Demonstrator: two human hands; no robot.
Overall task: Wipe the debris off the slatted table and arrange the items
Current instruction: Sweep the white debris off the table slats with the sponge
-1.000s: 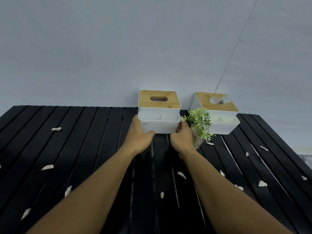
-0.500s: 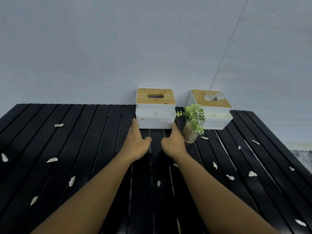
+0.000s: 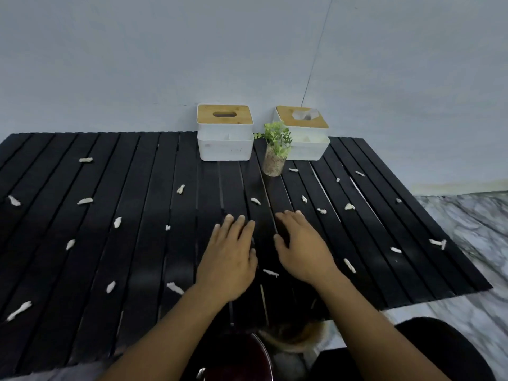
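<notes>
Plain grey wall (image 3: 165, 64) at the back, black slatted worktop (image 3: 137, 243) pushed up against it. White debris scraps (image 3: 85, 201) strewn all over the slats, mostly left of and in front of the plant jar (image 3: 274, 160), a few to its right. Bamboo-lidded tissue box (image 3: 224, 138) just left of the jar, second tissue box (image 3: 306, 141) right behind it, tissue poking out. Left hand (image 3: 229, 257) and right hand (image 3: 302, 248) well in front of the jar, side by side, palms down, fingers fairly straight, holding nothing. Can't tell if touching the slats. Marble floor (image 3: 467, 215) off to the jar's right.

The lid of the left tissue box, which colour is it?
Light bamboo-brown lid with a dark oval slot, seen in the head view.
</notes>
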